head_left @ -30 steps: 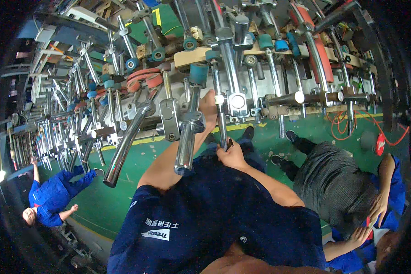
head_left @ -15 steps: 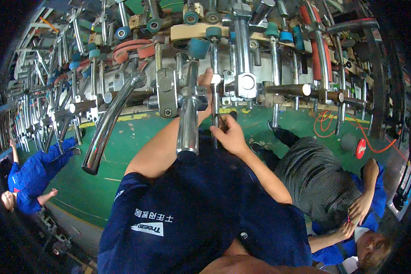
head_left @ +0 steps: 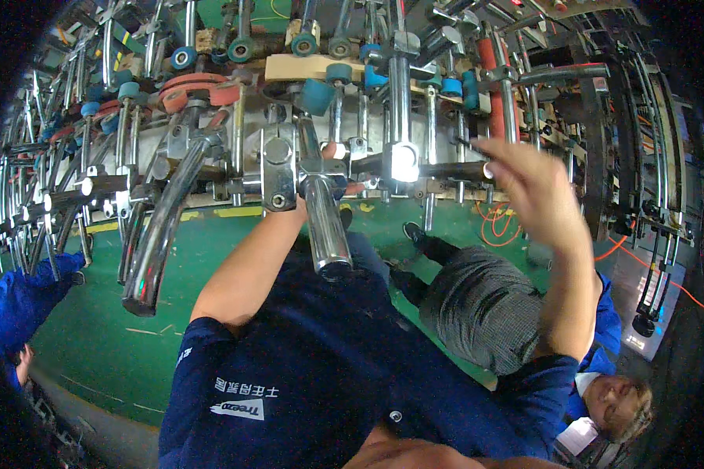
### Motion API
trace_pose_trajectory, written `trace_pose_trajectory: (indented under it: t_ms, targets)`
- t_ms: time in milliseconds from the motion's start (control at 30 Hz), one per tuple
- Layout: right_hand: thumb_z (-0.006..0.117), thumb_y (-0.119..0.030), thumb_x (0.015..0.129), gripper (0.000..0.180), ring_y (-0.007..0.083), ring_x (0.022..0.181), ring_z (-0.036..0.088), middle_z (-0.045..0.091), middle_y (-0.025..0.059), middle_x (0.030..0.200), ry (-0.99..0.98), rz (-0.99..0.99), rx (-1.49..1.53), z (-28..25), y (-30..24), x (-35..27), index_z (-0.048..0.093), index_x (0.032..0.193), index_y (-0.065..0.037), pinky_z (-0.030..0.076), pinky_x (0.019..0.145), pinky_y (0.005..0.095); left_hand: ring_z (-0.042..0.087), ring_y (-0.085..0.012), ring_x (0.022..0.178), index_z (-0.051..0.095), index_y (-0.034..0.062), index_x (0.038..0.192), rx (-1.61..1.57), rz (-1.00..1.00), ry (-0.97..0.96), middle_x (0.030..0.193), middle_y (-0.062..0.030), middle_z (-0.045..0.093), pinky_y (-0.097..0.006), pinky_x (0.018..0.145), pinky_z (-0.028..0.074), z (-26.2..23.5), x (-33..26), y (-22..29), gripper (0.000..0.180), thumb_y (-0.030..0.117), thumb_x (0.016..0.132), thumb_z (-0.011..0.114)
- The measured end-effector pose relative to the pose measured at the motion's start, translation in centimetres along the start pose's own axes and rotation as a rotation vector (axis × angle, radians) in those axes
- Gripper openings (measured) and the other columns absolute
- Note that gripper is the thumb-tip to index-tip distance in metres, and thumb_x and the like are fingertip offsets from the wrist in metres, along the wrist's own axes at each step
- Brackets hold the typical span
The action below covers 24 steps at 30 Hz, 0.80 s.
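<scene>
My left hand [head_left: 355, 188] reaches in behind a chrome clamp [head_left: 321, 173] with a thick polished rod [head_left: 328, 234] sticking out toward me. Only parts of its fingers show around the dark horizontal bar [head_left: 368, 165]; they look closed about it, the rest being hidden by the metal. My right hand [head_left: 530, 184] is raised over the right end of that bar, blurred, fingers drawn together. A thin dark piece [head_left: 465, 143] shows at its fingertips, too unclear to name. Left of my left hand sits a square clamp block [head_left: 278, 168]; an upright chrome post [head_left: 400, 102] stands between my hands.
Rods, clamps and blue rollers [head_left: 317, 97] crowd the machine bed. A long angled chrome rod [head_left: 160, 234] juts toward me at left. One co-worker in a grey apron [head_left: 477, 313] is close on my right; another in blue [head_left: 31, 297] stands far left. An orange hose [head_left: 497, 227] lies on the green floor.
My right hand has left the thin chrome rod near my left hand and swung up and right. That rod is no longer seen there. The view has shifted; my left hand stays by the clamp.
</scene>
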State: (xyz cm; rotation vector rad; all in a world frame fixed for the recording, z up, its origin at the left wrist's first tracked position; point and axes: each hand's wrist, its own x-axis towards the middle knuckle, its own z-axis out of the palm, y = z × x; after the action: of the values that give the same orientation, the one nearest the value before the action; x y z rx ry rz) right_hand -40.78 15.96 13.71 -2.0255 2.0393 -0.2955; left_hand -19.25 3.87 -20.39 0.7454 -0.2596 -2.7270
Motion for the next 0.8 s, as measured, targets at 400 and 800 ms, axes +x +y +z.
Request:
trace_pose_trajectory:
  t_ms: [400, 800]
  targets:
    - [0.063, -0.009, 0.091, 0.029, 0.0417, 0.1, 0.066, 0.069, 0.0209, 0.107, -0.634, -0.285, 0.035, 9.0, 8.4, 11.3, 0.068, 0.12, -0.008, 0.053, 0.086, 0.0482, 0.07, -0.0244, 0.103, 0.066, 0.0067, 0.121, 0.025, 0.067, -0.159, 0.115, -0.0101, 0.073, -0.044, 0.088, 0.06, 2.1, -0.7, -0.2, 0.044, 0.04, 0.094, 0.071]
    - [0.057, -0.006, 0.094, 0.036, 0.0386, 0.097, 0.064, 0.066, 0.0164, 0.099, -0.661, -0.683, 0.207, 16.4, 12.6, 15.5, 0.063, 0.129, -0.007, 0.051, 0.088, 0.0483, 0.074, -0.0298, 0.091, 0.068, 0.0046, 0.121, 0.016, 0.267, -0.023, 0.104, -0.0131, 0.075, -0.04, 0.064, 0.065, 1.4, -0.9, -1.9, 0.03, 0.023, 0.098, 0.068]
